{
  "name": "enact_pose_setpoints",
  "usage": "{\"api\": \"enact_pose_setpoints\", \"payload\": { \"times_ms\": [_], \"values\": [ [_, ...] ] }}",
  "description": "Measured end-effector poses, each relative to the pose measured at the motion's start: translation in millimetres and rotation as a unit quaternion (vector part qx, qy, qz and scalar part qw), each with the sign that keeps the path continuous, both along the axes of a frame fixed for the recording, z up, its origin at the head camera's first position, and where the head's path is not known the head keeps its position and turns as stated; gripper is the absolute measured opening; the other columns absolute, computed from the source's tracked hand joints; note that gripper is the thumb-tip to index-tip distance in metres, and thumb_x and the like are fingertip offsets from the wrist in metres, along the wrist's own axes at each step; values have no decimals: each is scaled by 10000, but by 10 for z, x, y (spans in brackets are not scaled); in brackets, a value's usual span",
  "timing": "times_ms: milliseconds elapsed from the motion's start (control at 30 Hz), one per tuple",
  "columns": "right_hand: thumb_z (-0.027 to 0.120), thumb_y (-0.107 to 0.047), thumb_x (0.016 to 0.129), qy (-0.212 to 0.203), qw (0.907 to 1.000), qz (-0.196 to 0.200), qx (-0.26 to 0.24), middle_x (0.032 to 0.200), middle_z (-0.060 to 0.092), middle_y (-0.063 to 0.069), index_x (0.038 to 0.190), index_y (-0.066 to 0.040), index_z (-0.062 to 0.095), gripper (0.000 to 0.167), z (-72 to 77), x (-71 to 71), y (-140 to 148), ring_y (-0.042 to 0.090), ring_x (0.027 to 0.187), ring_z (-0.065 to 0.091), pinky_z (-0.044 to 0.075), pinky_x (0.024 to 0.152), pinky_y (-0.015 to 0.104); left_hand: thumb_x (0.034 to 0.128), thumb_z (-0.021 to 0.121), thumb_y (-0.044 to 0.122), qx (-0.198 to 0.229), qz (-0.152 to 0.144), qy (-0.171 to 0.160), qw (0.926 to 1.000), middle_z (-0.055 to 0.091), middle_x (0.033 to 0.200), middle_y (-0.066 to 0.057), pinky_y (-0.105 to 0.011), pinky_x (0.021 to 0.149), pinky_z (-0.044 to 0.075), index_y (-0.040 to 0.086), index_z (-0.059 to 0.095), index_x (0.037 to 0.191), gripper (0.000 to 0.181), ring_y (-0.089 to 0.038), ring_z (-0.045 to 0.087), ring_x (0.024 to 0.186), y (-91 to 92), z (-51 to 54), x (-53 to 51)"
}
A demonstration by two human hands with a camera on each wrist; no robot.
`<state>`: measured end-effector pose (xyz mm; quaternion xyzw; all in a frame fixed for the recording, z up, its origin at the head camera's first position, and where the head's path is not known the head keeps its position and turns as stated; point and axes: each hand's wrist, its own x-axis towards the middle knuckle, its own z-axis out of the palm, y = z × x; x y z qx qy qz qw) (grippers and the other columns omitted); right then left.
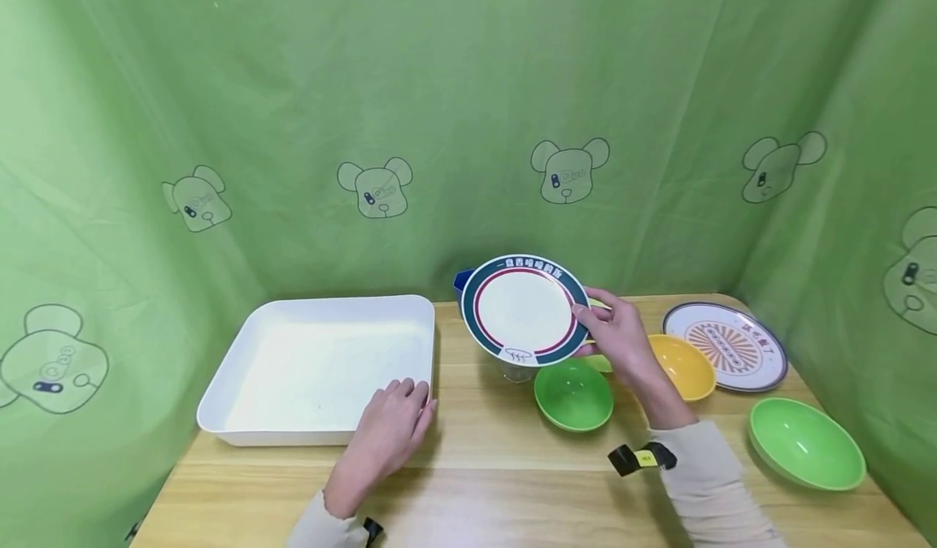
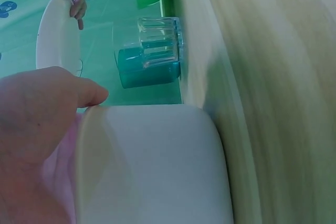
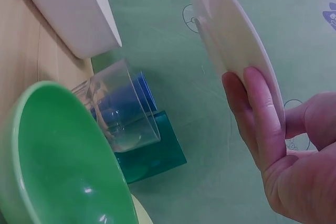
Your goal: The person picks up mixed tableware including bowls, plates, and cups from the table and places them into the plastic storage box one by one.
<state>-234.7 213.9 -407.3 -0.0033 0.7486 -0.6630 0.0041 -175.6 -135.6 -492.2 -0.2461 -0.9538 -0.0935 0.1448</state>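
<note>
My right hand [image 1: 618,332] pinches the right rim of a round plate [image 1: 521,308] with a dark green border and a red ring, thumb on its face and fingers behind. The plate is tilted and raised off the table, seen nearly edge-on in the right wrist view. Below it, a green bowl [image 1: 573,397] sits on the table. At the near right corner of a white rectangular tray [image 1: 249,438], my left hand [image 1: 391,426] grips the rim, fingers over the inner side and thumb outside. Nothing lies inside the tray.
A clear cup [image 3: 123,114], a blue cup [image 1: 461,280] and a teal container [image 3: 157,153] stand behind the raised plate. To the right are a yellow bowl [image 1: 684,365], a large patterned plate [image 1: 757,365] and a green oval bowl [image 1: 805,446]. Green curtains [image 1: 468,109] enclose the table.
</note>
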Motion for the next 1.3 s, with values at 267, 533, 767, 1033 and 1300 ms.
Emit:
{"api": "enact_pose_setpoints", "payload": {
  "times_ms": [267, 533, 767, 1033, 1300],
  "values": [
    [550, -144, 1067, 46, 10000, 52, 10, 1173, 662, 300, 1564, 42, 325, 577, 27, 26, -59, 183, 690, 725, 647, 636, 348, 1035, 559, 248, 586, 12, 57, 9983, 554, 831, 5, -347, 617, 509, 119, 641, 951, 175, -202, 547, 732, -50, 126, -45],
    [549, -144, 1067, 97, 9999, 12, -27, 1173, 657, 308, 1566, 35, 329, 574, 57, 45, -105, 168, 696, 720, 647, 634, 345, 1053, 490, 145, 1793, -123, 28, 9837, 605, 962, -5, -397, 755, 566, 91, 649, 1091, 172, -212, 586, 877, -51, 294, -144],
    [553, -147, 1067, 86, 10000, 13, -21, 1151, 663, 288, 1566, 21, 342, 567, 46, 39, -146, 177, 715, 726, 648, 660, 344, 1079, 490, 147, 3255, -537, -938, 9394, 652, 1197, -147, -384, 818, 557, 4, 569, 1371, 334, -234, 611, 1027, 18, 349, -290],
    [550, -150, 1070, 100, 9998, 65, -128, 1186, 646, 318, 1566, 24, 339, 567, 27, 49, -181, 175, 722, 729, 649, 665, 345, 1106, 467, 213, 4718, -645, -2198, 8514, 586, 1349, -210, -464, 955, 587, 43, 439, 1517, 445, -358, 599, 1201, 113, 524, -419],
    [559, -133, 1064, 167, 9996, 128, -192, 1180, 640, 337, 1560, 26, 353, 560, -12, 27, -216, 194, 735, 740, 650, 666, 364, 1106, 468, 233, 5755, -891, -3112, 7510, 454, 1485, -246, -487, 978, 578, 69, 300, 1600, 546, -375, 533, 1258, 192, 669, -502]
  ]
}}
